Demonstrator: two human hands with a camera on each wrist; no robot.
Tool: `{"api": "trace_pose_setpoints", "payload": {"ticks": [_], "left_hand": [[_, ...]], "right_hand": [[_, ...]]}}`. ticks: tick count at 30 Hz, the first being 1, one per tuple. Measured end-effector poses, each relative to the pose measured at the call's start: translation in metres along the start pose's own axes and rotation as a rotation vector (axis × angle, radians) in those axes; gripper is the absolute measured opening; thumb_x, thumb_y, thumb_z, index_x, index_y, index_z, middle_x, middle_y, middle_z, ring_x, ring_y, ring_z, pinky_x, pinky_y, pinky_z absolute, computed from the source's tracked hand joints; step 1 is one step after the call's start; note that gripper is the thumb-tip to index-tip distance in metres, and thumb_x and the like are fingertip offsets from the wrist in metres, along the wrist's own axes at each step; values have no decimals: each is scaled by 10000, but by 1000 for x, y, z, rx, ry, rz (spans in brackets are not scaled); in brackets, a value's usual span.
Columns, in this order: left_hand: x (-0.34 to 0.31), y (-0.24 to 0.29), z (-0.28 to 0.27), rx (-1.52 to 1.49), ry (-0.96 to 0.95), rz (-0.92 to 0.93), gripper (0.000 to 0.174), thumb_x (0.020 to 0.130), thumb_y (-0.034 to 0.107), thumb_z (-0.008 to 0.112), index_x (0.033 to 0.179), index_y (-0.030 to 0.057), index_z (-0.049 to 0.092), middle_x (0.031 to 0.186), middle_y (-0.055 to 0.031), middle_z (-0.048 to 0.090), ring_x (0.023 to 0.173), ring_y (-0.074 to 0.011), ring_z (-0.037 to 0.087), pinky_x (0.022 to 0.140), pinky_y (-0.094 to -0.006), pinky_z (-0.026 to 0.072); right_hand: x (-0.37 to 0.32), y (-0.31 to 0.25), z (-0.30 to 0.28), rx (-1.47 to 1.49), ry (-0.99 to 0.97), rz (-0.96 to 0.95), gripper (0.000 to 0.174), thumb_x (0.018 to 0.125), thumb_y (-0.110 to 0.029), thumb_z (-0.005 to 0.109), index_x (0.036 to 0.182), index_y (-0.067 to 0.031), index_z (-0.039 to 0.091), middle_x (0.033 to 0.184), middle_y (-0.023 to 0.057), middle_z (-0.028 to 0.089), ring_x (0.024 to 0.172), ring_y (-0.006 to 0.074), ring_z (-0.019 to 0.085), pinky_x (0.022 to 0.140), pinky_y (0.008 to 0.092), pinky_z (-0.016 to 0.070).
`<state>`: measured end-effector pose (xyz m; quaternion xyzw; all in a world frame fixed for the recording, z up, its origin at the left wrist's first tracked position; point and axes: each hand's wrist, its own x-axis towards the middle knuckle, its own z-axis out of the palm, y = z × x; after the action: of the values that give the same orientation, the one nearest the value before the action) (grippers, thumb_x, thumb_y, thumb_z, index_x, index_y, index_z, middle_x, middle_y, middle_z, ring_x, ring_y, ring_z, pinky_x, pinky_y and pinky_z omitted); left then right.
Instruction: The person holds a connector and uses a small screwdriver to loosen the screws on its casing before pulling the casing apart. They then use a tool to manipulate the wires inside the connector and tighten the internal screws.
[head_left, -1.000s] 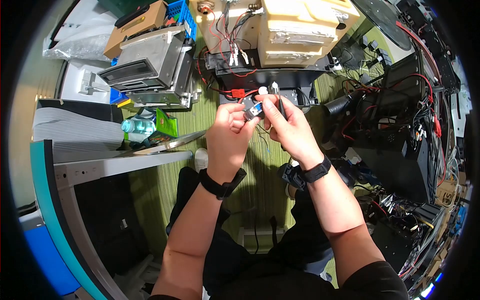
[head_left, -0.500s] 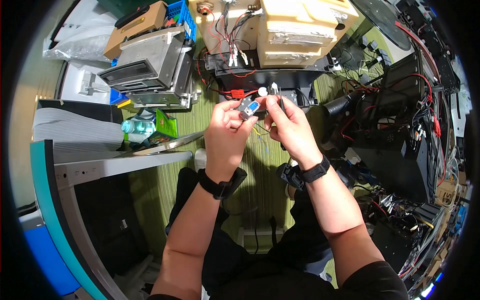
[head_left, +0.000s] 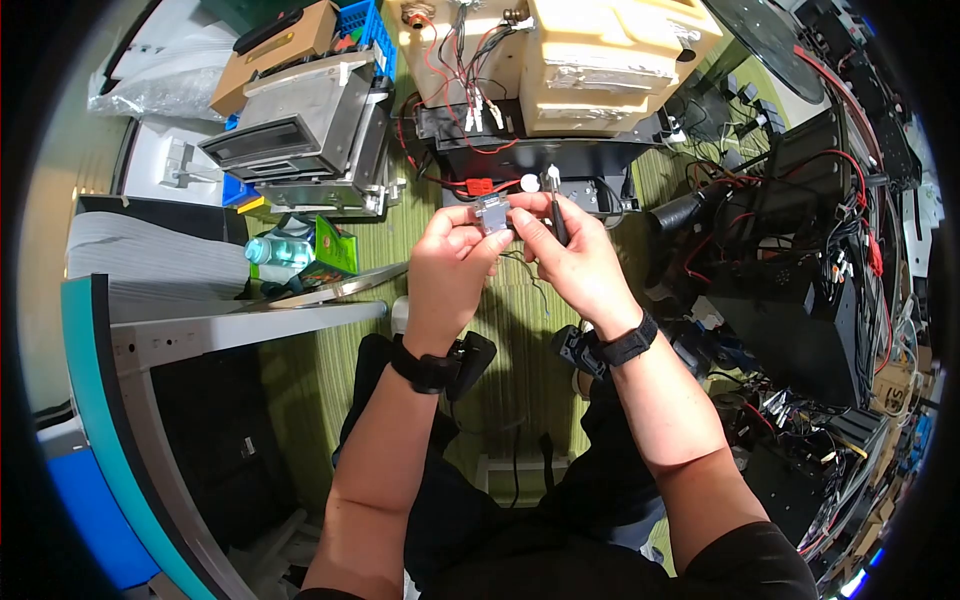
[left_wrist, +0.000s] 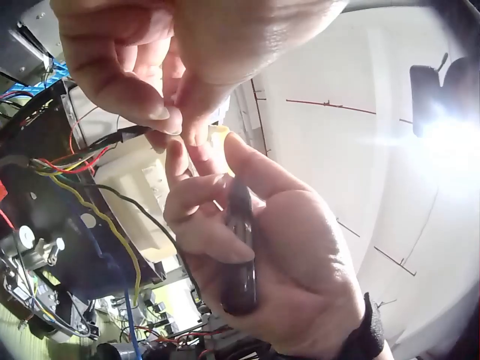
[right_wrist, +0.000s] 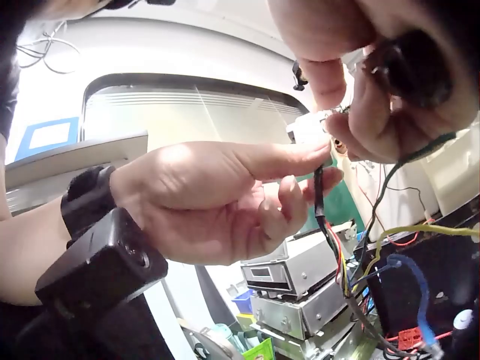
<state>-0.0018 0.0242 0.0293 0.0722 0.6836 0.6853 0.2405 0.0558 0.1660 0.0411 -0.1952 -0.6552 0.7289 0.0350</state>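
Between its thumb and fingers the left hand (head_left: 448, 278) pinches a small grey connector (head_left: 492, 214), held just left of the right hand (head_left: 582, 268). A slim black-handled tool (head_left: 558, 222) lies in the right hand, its pale tip pointing away from the body. Curled fingers hold that dark handle (left_wrist: 240, 281) against the palm in the left wrist view, while the thumb and fingertips meet the left hand's at the connector. From the left fingertips a black-sleeved cable (right_wrist: 320, 204) hangs and fans into coloured wires in the right wrist view.
Behind the hands stand a black case (head_left: 500, 158) and a cream block (head_left: 600, 70), with a red plug (head_left: 479, 187) in front. Metal boxes (head_left: 300, 130) and a bottle (head_left: 278, 252) are at left. Black equipment (head_left: 790, 320) and tangled cables fill the right.
The connector has turned in the left fingers: its blue face showed before, and now its flat grey side shows. The right thumb and fingers have moved closer to it.
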Motion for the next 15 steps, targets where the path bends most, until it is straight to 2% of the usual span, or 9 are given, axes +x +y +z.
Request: {"api": "trace_pose_setpoints", "payload": {"ticks": [7,13,14,15], "left_hand": [[1,0,-6,-36,-68,-104,345,868,125,675,1144,-1,510,858,-54,687,584,-42,507,520,-182,407],[2,-2,-13,-86,-54,-127,355,859,141,688,1141,15,512,851,-56,693,561,-40,481,514,-196,396],[2,-2,-15,-88,-56,-135,355,859,141,688,1141,15,512,851,-56,693,561,-40,481,514,-196,396],[1,-2,-18,-58,-32,-125,349,859,142,688,1134,22,512,846,-54,693,563,-41,481,511,-198,395]], "right_hand": [[1,-1,2,-12,-13,25,216,937,-191,618,1054,-11,644,819,-13,637,702,43,551,625,215,458],[6,9,-4,-26,70,-33,168,936,-179,616,985,-21,644,760,-44,595,642,29,494,576,217,424],[7,14,-9,-103,55,-25,217,947,-218,607,1082,-55,651,835,-47,625,634,11,499,526,176,394],[8,15,-13,-133,61,-37,217,945,-217,610,1078,-50,650,834,-46,625,637,17,504,540,181,403]]}}
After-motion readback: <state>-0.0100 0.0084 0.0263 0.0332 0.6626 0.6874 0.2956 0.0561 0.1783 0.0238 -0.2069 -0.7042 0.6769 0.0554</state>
